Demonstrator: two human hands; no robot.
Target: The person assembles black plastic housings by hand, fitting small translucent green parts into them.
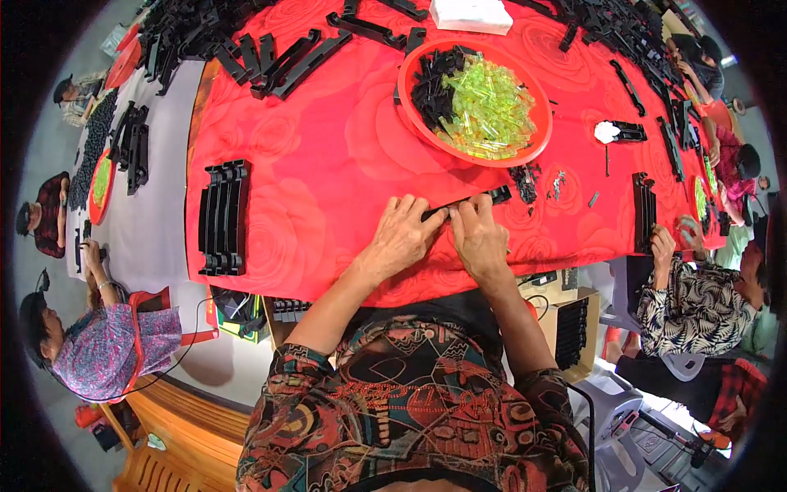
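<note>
A slim black strip lies slanted between the person's hands, just above the near edge of the desk, its right end reaching past the right hand toward the scraps. The left hand grips it near its left end, the fingers closed to a narrow pinch. The right hand meets it close by, thumb and forefinger also pinched shut on the strip, the knuckles bent. Whether a small part sits between the thumbs cannot be told; the fingertips hide it.

For this close work, the left fingers would do best as a steady clamp while the right ones press straight along the strip, without twisting it. Bracing the strip on the desk should help, since its long right end looks free to swing. Light, even pressure seems wiser than force on so thin a part.

Beyond the hands stands a red basin with small black pieces on its left side and clear yellow-green pieces on its right. Dark scraps lie just below its rim. Farther out, one stack of black bars stands at the left; a co-worker's hand is near another stack at the right.
</note>
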